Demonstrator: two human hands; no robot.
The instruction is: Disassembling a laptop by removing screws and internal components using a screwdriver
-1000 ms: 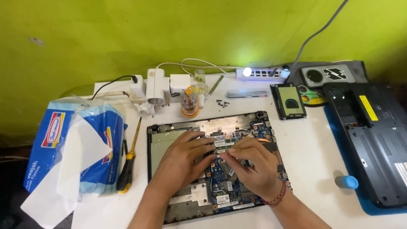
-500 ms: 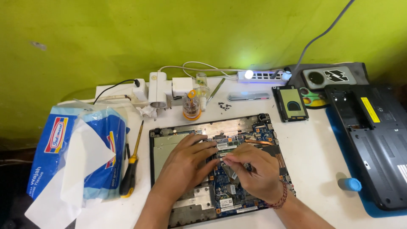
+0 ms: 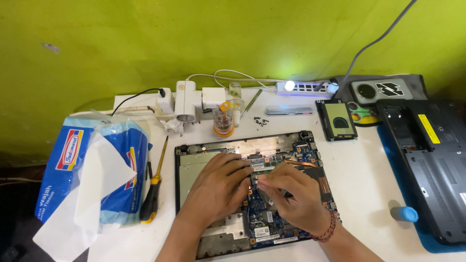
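An opened laptop base (image 3: 204, 160) lies flat on the white worktop (image 3: 369, 170), its long axis running left to right and its exposed blue circuit board (image 3: 264, 213) facing up. The left hand (image 3: 218, 187) rests on the board with fingers spread. The right hand (image 3: 296, 196) has its fingertips pressed together at the board's middle; what they pinch cannot be told. A yellow-handled screwdriver (image 3: 151, 199) and a blue tissue pack (image 3: 90, 170) lie to the left, a second dark laptop (image 3: 432, 165) to the right.
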